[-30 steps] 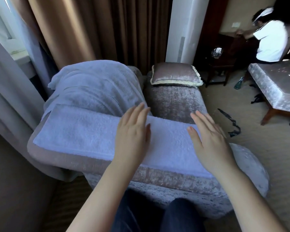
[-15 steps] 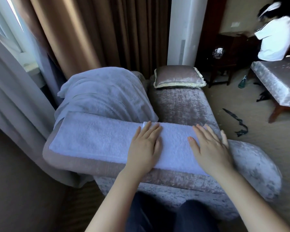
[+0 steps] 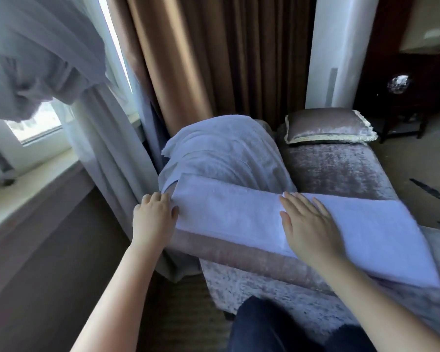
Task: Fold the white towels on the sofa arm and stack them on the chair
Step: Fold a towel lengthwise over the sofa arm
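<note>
A long folded towel (image 3: 239, 214) lies flat along the sofa arm (image 3: 239, 260), its left end at the arm's end and its right end reaching down toward the near right. The right hand (image 3: 310, 224) lies palm down on the middle of the towel, fingers straight and close together, pointing away from the person. The left hand (image 3: 154, 214) sits at the towel's left end. Its thumb touches the towel's edge and its fingers bend over the end of the arm. I cannot tell whether it grips the cloth or only rests there.

Just behind the folded towel, a pile of towels (image 3: 221, 153) is heaped loosely on the back part of the arm, touching the folded one's far edge. To the right of it runs the seat (image 3: 341, 168), with a cushion (image 3: 328, 125) at its far end. A brown curtain (image 3: 188, 59) hangs behind the pile, and a window sill (image 3: 31, 184) runs at the left.
</note>
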The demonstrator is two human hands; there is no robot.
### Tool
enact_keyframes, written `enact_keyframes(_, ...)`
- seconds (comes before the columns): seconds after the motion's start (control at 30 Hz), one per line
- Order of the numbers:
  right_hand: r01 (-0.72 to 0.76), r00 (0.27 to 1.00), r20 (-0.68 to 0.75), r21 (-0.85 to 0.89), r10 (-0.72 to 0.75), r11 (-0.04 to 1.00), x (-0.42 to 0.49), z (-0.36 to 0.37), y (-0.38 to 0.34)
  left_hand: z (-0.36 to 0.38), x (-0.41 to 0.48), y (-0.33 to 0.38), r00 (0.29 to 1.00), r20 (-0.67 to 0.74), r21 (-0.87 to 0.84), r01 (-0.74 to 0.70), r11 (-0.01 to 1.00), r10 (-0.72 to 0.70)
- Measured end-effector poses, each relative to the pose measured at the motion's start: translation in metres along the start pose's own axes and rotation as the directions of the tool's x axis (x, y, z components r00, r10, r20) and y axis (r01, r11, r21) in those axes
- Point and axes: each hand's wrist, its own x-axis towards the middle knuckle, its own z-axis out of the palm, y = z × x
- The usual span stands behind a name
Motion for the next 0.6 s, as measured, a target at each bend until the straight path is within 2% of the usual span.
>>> enact_keyframes(0.1,-0.009,1.0,0.01,-0.005,0.009,1.0,0.0,-0.001,0.001,0.007,0.006,-0.004,0.998,0.053,-0.033,0.018,0.999,-0.016)
enact_keyframes(0.23,-0.016,0.999,0.038,-0.023,0.017,1.0,0.0,0.0,0.0,0.01,0.016,-0.007,0.98,0.141,-0.301,0.179,0.937,-0.142)
enact_keyframes(0.3,-0.018,0.999,0.04,-0.028,0.019,0.999,0.0,0.0,0.0,0.008,0.022,-0.009,0.968,0.196,-0.374,0.221,0.901,-0.156)
enact_keyframes(0.6,-0.029,0.999,-0.014,-0.026,0.029,0.999,-0.001,0.006,0.0,0.003,0.034,-0.007,0.943,0.312,-0.339,0.228,0.913,-0.12)
